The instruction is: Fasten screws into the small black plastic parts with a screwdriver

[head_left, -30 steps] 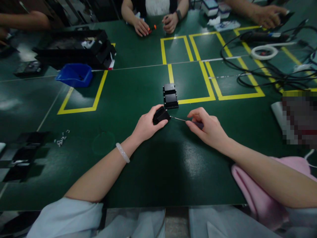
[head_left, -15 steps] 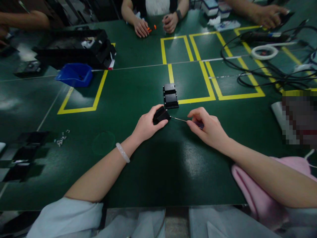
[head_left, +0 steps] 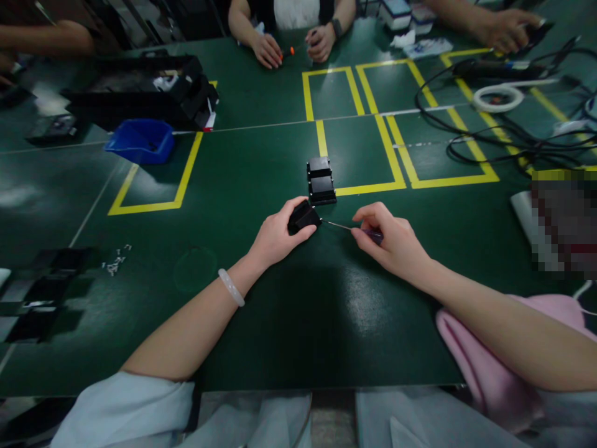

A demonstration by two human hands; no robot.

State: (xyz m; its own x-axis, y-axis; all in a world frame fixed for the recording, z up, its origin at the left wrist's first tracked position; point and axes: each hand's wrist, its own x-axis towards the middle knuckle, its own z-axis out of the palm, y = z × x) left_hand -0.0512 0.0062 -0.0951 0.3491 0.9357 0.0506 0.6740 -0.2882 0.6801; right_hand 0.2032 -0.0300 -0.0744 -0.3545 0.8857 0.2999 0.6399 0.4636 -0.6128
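My left hand (head_left: pixel 276 233) is closed around a small black box-shaped part (head_left: pixel 305 216), thumb along its near side. In my right hand (head_left: pixel 390 239) is a screwdriver (head_left: pixel 373 235) with a dark purple handle, gripped between thumb and fingers. Its thin metal shaft points left, and the tip meets a small screw at the right edge of the black part. Just beyond my left hand stand similar black parts (head_left: pixel 321 180) in a row, with small screws along their sides. Part of the handle is hidden by my fingers.
Loose screws (head_left: pixel 116 260) and several dark flat pieces (head_left: pixel 46 289) lie at left. Farther back are a blue bin (head_left: pixel 142 140) and a black tray (head_left: pixel 135 87). Black cables (head_left: pixel 459 146) and a tape roll (head_left: pixel 498 98) occupy the right; a pink cloth (head_left: pixel 485 361) lies under my right forearm. Co-workers' hands (head_left: pixel 268 51) are across the table.
My left hand and the black part stay in place. The fingers of my right hand have shifted slightly on the screwdriver, and more of its handle shows.
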